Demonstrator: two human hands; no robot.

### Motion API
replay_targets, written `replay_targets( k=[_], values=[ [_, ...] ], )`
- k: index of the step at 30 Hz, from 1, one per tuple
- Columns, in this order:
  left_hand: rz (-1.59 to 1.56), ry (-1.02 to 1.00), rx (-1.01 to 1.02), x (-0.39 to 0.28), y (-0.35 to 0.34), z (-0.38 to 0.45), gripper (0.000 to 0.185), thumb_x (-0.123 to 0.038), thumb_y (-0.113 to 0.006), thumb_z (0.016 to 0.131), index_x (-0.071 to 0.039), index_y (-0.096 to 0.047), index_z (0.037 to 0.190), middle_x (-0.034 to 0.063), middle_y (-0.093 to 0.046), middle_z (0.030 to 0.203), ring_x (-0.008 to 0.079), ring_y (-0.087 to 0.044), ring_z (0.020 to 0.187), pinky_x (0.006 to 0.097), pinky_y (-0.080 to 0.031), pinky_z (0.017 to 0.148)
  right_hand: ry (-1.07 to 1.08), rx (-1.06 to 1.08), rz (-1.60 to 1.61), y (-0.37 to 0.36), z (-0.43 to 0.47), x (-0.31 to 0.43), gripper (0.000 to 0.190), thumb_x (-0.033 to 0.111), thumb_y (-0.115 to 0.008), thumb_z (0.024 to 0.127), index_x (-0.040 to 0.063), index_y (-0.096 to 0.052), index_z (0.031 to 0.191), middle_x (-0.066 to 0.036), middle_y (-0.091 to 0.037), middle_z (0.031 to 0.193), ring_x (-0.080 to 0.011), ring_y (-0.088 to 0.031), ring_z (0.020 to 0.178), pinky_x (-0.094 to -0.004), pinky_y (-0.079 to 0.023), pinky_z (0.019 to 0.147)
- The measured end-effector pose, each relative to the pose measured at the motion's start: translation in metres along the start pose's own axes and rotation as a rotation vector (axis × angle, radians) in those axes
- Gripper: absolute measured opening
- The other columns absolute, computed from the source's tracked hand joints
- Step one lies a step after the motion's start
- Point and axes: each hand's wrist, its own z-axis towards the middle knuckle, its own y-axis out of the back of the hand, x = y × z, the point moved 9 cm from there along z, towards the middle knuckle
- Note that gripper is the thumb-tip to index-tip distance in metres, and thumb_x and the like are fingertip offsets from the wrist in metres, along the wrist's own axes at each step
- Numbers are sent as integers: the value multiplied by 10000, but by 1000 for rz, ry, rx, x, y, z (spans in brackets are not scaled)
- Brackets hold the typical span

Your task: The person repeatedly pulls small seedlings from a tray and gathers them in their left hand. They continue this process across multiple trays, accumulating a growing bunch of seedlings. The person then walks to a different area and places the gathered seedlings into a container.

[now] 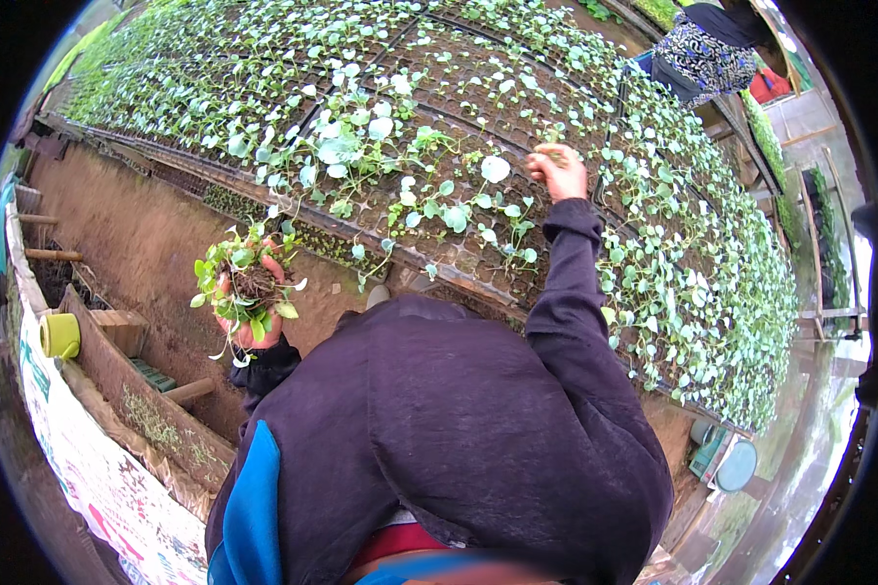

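Note:
Off to the left, over the dirt path, my left hand [252, 329] holds a bunch of uprooted small plants [245, 281] with soil and roots on them. My right hand [560, 172] reaches over the bench of seedling trays, its fingers pinched together; a bit of greenery shows at the fingertips. Around it stand broad-leaved seedlings [453, 218] in the cells of black plastic trays [464, 256], with dark soil showing between them. One large pale leaf [495, 169] lies just left of my right hand.
A wooden edge [475, 284] runs along the bench before me. A yellow-green container [60, 336] stands at the left by a low soil-filled bed. Another person [706, 55] is at the upper right. A round bluish-green lid [737, 466] is at the lower right.

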Motion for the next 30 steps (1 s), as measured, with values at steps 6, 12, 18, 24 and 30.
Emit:
replay_targets(
  k=[6, 12, 18, 24, 30],
  values=[
    [14, -22, 4, -5, 2, 0, 421, -72, -563, 743, -33, -467, 1151, 203, -408, 1216, 370, -343, 1152, 450, -390, 914, 172, 317, -804, -98, 27, -29, 216, 129, -609, 718, 188, -656, 921, -103, -631, 906, -239, -611, 828, -309, -475, 736],
    [30, -85, 25, -20, 5, -4, 439, -79, -576, 741, -46, -474, 1166, 194, -392, 1259, 389, -318, 1175, 444, -395, 908, 168, 165, -728, -85, 32, -13, 181, 160, -622, 748, 53, -627, 894, -108, -643, 816, -237, -628, 739, -326, -487, 691],
    [-36, -69, -19, -23, 14, -3, 415, -73, -566, 744, -50, -485, 1150, 193, -420, 1216, 374, -338, 1161, 453, -392, 919, 40, 280, -199, -72, 26, -9, 179, 30, -595, 774, 18, -586, 952, -51, -629, 855, -124, -587, 750, -262, -482, 716],
    [13, -11, -11, -12, 14, 11, 420, -89, -550, 758, -31, -473, 1167, 206, -394, 1263, 377, -338, 1178, 459, -384, 916, 520, 394, -993, -129, 1, -39, 285, 10, -599, 645, 118, -645, 905, -104, -589, 815, -283, -572, 813, -356, -464, 745],
    [1, 53, -1, 4, 13, 25, 425, -125, -545, 770, -28, -466, 1176, 192, -426, 1240, 361, -353, 1178, 449, -378, 923, 212, 249, -438, -100, -1, -40, 158, 20, -572, 719, 72, -636, 854, -92, -620, 818, -221, -594, 810, -312, -459, 723]
  ],
)
